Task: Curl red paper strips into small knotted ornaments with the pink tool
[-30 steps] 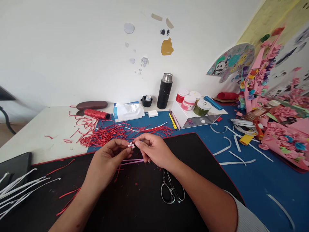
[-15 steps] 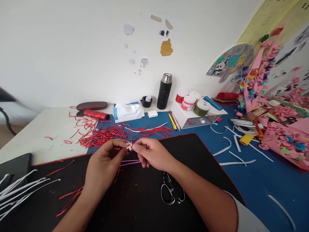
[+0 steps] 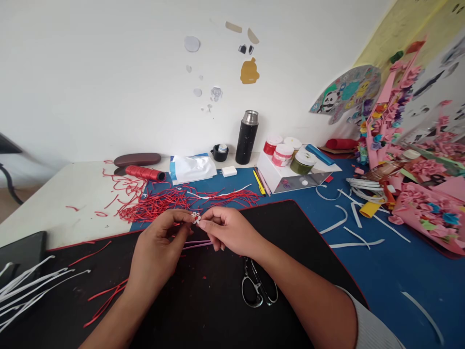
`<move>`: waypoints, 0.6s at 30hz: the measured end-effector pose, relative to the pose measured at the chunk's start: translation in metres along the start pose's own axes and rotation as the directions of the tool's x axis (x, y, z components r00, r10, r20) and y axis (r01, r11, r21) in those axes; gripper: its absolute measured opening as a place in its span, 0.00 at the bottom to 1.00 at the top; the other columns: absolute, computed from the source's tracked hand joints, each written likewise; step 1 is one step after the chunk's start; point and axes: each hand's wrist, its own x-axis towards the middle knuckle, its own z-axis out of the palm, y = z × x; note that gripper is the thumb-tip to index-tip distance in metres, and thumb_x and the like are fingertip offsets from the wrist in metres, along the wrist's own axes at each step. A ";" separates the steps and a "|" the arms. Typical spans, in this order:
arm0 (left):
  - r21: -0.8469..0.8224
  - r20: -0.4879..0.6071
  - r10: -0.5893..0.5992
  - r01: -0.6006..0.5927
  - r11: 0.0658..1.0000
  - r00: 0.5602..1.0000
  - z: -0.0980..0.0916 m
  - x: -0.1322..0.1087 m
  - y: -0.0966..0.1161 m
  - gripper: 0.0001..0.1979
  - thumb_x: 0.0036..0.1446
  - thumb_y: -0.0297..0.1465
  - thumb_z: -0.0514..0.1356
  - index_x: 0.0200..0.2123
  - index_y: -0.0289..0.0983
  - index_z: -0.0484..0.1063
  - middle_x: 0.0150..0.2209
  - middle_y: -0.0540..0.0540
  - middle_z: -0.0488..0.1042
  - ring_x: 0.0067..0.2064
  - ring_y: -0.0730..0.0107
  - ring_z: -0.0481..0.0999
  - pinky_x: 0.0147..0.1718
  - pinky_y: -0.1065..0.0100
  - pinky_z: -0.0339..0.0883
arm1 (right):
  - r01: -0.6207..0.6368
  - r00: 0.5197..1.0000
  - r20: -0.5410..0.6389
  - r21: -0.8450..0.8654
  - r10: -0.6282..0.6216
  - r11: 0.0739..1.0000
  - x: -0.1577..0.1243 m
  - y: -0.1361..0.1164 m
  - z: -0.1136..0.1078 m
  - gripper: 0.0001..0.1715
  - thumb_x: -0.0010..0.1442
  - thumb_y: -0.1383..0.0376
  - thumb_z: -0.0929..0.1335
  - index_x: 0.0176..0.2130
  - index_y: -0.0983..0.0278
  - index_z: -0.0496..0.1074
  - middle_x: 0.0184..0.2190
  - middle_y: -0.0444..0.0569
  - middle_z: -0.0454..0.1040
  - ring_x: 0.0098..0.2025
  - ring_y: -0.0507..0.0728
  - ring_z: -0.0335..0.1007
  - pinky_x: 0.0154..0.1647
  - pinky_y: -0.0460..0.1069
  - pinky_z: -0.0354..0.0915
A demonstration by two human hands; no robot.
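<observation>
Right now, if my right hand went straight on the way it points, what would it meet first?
Likely the small white paper piece it pinches, then the left hand just beyond it.

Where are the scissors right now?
In the head view, the scissors lie on the black mat, right of centre, just below the right hand and beside that forearm.

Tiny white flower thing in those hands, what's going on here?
A person pinches a small white paper flower between the fingertips of the left hand and right hand, above a black mat. Purple strips show just below the hands, scissors rest nearby, and a heap of red strips sits behind.
</observation>
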 end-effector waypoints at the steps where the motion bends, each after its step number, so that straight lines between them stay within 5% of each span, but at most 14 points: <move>1: -0.011 0.005 0.002 -0.002 1.000 1.000 0.000 0.000 0.000 0.06 0.63 0.39 0.63 0.38 0.46 0.80 0.40 0.46 0.85 0.40 0.55 0.84 0.44 0.59 0.76 | -0.002 1.000 -0.006 -0.008 0.002 1.000 0.000 0.001 0.000 0.06 0.73 0.63 0.69 0.41 0.62 0.73 0.20 0.36 0.69 0.19 0.49 0.66 0.20 0.44 0.62; 6: -0.080 -0.024 -0.035 0.033 0.996 0.999 -0.002 -0.001 0.002 0.08 0.65 0.40 0.62 0.38 0.45 0.79 0.42 0.46 0.85 0.36 0.60 0.83 0.40 0.62 0.76 | 0.055 0.997 -0.053 -0.145 -0.063 0.988 -0.001 0.002 -0.002 0.08 0.73 0.62 0.69 0.40 0.62 0.73 0.20 0.37 0.69 0.21 0.50 0.66 0.25 0.46 0.61; 11: -0.028 0.018 -0.073 0.073 0.997 0.997 -0.003 0.000 0.007 0.19 0.62 0.49 0.66 0.50 0.45 0.83 0.48 0.43 0.87 0.42 0.52 0.86 0.42 0.60 0.77 | 0.061 0.992 -0.077 -0.369 -0.096 0.927 -0.004 -0.002 -0.002 0.08 0.72 0.61 0.70 0.40 0.61 0.77 0.23 0.39 0.72 0.25 0.52 0.69 0.30 0.48 0.58; 18: -0.004 0.074 -0.058 0.059 0.998 0.996 -0.002 0.002 0.001 0.14 0.59 0.47 0.68 0.42 0.48 0.87 0.42 0.46 0.89 0.43 0.50 0.85 0.46 0.58 0.77 | 0.088 0.986 -0.082 -0.470 -0.143 0.878 -0.005 -0.004 -0.002 0.06 0.70 0.62 0.71 0.39 0.61 0.79 0.25 0.41 0.75 0.27 0.53 0.69 0.32 0.49 0.56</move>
